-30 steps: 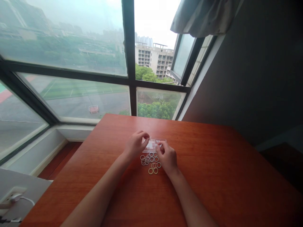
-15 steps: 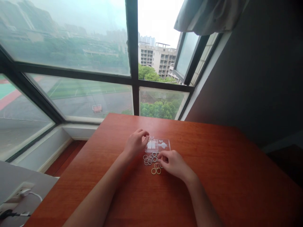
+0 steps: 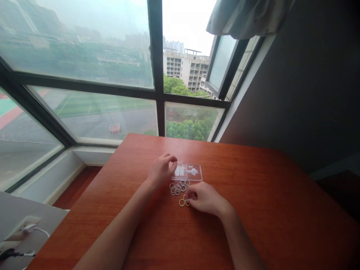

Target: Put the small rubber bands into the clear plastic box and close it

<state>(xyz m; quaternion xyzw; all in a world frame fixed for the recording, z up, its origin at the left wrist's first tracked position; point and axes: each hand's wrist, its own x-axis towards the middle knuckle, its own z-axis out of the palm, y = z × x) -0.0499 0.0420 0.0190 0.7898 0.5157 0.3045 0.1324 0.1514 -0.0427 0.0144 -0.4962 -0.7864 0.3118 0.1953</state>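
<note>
A clear plastic case (image 3: 198,172) with white printing lies flat on the table. At its left edge is my left hand (image 3: 162,168), thumb and fingers curled together; whatever sits between the fingertips is too small to make out. Several silver-grey rings (image 3: 176,188) lie in a loose pile just in front of the case. Nearer to me is a small group of yellowish rings (image 3: 182,203), partly hidden by my right hand (image 3: 204,197). The right fingers are closed in a pinch on one of these yellowish rings, low at the tabletop.
The reddish-brown wooden table (image 3: 253,210) stands against a dark-framed window (image 3: 160,98). To the right rises a dark wall (image 3: 303,86). A wall socket (image 3: 24,228) with plugged-in cables is at the lower left, beyond the table's edge.
My right hand has come down toward me from beside the silver-grey rings to the yellowish ones and now covers some of them. My left hand has stayed at the case.
</note>
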